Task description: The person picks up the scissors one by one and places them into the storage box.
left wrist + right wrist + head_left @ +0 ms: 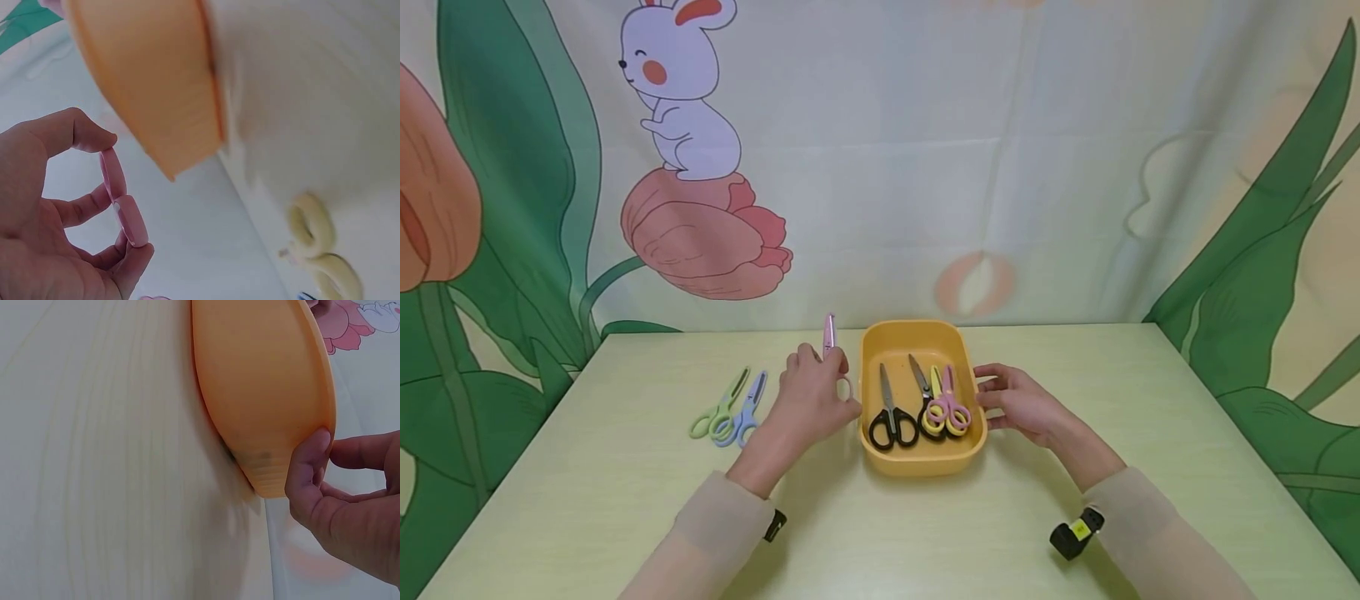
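A pair of pink scissors (pixel 830 337) is held upright in the left hand (pixel 808 400), just beside the left wall of the orange tray (pixel 917 337); in the left wrist view the pink handles (pixel 122 200) are seen pinched between thumb and curled fingers (pixel 81 209), so the grip is a narrow one, closed round the handles. The blades are pointed toward 12 o'clock, above the hand. The right hand (pixel 1018 404) is laid against the tray's right side at 3 o'clock; in the right wrist view the thumb (pixel 306 469) is pressed to the tray's rim (pixel 325 412) and the fingers are curved loosely behind it, so the wall is held lightly. The tray is set at the table's (pixel 625 500) middle. Inside it, black scissors (pixel 891 412) are laid toward 9 o'clock, a second black-handled pair (pixel 921 383) at the middle, and yellow scissors (pixel 937 400) and another pink pair (pixel 951 404) are overlapped toward 3 o'clock, all with blades toward 12 o'clock. On the table at 9 o'clock from the left hand, well apart from the tray, green scissors (pixel 718 404) and blue scissors (pixel 745 412) are laid touching side by side. A backdrop with a rabbit (pixel 681 92) is hung behind the table.
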Tool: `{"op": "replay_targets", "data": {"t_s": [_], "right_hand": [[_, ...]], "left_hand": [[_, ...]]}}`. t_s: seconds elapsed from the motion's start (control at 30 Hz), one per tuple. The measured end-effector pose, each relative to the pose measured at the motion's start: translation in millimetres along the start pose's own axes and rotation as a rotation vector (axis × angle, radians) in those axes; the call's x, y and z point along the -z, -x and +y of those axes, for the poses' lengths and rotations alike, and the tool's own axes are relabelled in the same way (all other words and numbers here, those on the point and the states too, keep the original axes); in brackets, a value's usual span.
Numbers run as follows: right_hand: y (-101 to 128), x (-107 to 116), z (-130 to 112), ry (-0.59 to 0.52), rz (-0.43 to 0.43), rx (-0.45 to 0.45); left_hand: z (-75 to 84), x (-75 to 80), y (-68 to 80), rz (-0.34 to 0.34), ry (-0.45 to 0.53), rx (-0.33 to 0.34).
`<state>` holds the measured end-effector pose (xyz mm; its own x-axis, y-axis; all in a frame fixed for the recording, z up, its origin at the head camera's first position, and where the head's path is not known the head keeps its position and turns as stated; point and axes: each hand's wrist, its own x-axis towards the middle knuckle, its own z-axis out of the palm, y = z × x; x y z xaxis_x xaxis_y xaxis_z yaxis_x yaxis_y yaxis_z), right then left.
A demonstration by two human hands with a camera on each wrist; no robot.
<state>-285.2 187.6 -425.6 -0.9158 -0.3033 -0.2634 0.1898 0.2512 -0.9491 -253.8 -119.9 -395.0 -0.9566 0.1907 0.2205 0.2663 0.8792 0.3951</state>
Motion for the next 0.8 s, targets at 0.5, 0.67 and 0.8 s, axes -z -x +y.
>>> {"op": "replay_targets", "data": {"t_s": [0.5, 0.67, 0.8], "right_hand": [[-0.2, 0.4, 1.3, -0.014, 0.004, -0.001], [0.9, -0.2, 1.3, -0.015, 0.002, 0.008], [1.1, -0.4, 0.6, -0.011, 0.002, 0.013]], "left_hand": [[54.6, -18.3, -7.2, -0.121, 0.022, -0.151], [62.7, -30.5, -13.5, -0.193, 0.007, -0.147], [66.0, -40.2, -20.9, -0.245, -0.075, -0.123]]}}
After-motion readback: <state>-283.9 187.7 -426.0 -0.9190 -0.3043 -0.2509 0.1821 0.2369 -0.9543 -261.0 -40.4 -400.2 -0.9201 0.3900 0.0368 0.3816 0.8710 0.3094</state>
